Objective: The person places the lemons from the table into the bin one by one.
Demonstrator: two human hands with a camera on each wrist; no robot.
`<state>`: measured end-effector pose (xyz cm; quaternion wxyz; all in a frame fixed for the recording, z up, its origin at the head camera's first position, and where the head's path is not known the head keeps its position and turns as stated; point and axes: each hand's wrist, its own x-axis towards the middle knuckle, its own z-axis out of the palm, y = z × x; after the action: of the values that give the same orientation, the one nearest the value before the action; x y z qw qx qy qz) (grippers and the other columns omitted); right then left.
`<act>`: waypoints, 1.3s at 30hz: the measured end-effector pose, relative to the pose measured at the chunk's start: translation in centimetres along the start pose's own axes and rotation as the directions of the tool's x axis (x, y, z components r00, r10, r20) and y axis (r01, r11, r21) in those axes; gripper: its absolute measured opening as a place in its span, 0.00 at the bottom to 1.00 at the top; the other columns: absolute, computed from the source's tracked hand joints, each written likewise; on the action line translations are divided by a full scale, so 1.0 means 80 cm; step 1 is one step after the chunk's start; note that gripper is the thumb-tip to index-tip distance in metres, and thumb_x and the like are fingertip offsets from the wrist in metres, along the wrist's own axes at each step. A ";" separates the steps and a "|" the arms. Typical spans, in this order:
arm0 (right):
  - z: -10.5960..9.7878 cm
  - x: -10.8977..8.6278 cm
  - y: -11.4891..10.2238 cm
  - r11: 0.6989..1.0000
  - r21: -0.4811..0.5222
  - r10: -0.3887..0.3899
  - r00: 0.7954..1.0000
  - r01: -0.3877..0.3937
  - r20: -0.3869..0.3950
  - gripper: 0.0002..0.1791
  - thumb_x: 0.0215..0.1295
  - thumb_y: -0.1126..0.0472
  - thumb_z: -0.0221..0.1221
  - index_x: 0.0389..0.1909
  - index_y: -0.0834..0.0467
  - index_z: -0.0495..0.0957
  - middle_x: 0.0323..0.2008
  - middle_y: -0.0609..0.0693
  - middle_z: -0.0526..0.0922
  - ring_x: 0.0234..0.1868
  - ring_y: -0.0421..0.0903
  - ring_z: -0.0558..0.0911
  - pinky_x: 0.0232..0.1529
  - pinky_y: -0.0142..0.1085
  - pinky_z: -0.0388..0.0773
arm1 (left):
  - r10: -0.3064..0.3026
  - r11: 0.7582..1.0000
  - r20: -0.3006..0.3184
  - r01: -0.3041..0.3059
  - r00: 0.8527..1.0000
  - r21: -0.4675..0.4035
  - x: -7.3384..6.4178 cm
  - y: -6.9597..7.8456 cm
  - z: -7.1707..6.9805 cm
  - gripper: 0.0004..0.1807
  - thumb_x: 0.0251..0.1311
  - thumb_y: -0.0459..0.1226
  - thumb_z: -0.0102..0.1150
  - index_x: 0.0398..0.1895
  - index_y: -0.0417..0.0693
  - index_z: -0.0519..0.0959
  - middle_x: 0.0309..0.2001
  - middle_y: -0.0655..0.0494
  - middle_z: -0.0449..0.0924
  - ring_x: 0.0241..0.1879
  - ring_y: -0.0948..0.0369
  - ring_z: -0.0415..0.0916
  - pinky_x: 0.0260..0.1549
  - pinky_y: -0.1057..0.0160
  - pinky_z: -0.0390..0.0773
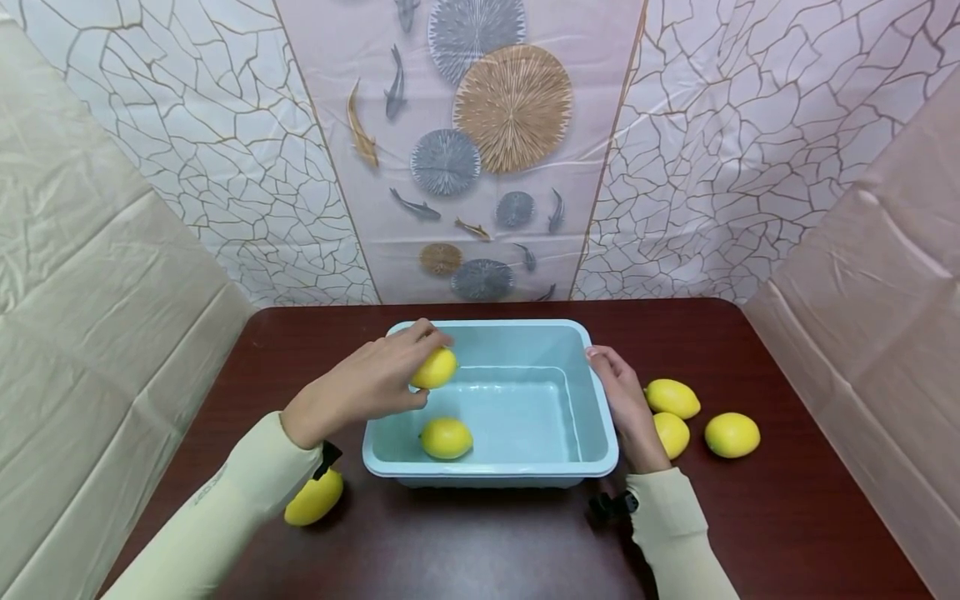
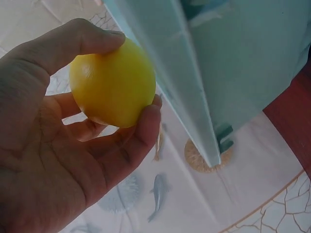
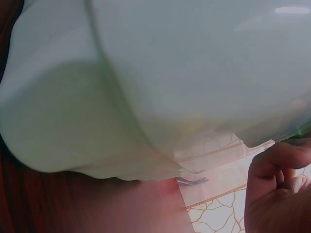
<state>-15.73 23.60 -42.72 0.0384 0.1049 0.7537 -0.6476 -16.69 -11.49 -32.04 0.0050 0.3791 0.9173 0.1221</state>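
Note:
My left hand [image 1: 382, 375] pinches a yellow lemon [image 1: 434, 368] between thumb and fingers, over the left part of a light blue plastic basin [image 1: 491, 470]. The left wrist view shows that lemon [image 2: 114, 82] close up, with the basin's side [image 2: 248, 58] beside it. Inside the basin, at its front left, lies another lemon [image 1: 446, 438]. At the basin's right rim, my right hand [image 1: 624, 400] grips the edge with curled fingers. From the right wrist, the basin wall [image 3: 184, 63] fills most of the view and the hand [image 3: 279, 187] shows at the lower right.
To the right on the dark red-brown table [image 1: 480, 550] lie several lemons [image 1: 732, 435], one partly behind my right wrist. Another lemon [image 1: 315, 498] sits left of the basin, partly under my left forearm. A patterned cloth backdrop [image 1: 480, 208] stands behind the table.

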 end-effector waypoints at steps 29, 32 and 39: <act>0.001 0.003 -0.002 1.000 0.023 -0.017 1.000 0.018 -0.022 0.26 0.84 0.44 0.48 0.66 0.59 0.71 0.49 0.54 0.79 0.37 0.39 0.81 0.38 0.31 0.82 | -0.026 0.999 0.428 0.007 0.903 0.046 0.045 0.003 0.023 0.29 0.55 0.34 0.79 0.61 0.52 0.80 0.54 0.56 0.72 0.46 0.59 0.74 0.46 0.57 0.79; 0.001 0.003 -0.002 1.000 0.021 -0.023 0.999 0.023 -0.022 0.26 0.84 0.44 0.48 0.66 0.60 0.71 0.47 0.53 0.79 0.37 0.38 0.81 0.37 0.31 0.82 | -0.041 0.999 0.491 0.020 0.870 0.048 0.046 0.006 0.014 0.30 0.55 0.33 0.78 0.62 0.51 0.80 0.53 0.56 0.71 0.46 0.59 0.74 0.49 0.57 0.79; 0.000 0.003 -0.001 1.000 0.023 -0.019 1.000 0.019 -0.020 0.26 0.84 0.44 0.48 0.66 0.59 0.71 0.45 0.51 0.79 0.36 0.38 0.81 0.37 0.31 0.82 | -0.059 0.998 0.594 0.034 0.802 0.054 0.056 0.013 -0.005 0.30 0.55 0.29 0.77 0.62 0.49 0.79 0.53 0.55 0.73 0.47 0.58 0.74 0.51 0.57 0.79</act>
<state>-15.97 23.60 -42.73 0.0236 0.1044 0.7474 -0.6557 -19.19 -7.77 -31.07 0.2877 0.3757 0.8807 -0.0218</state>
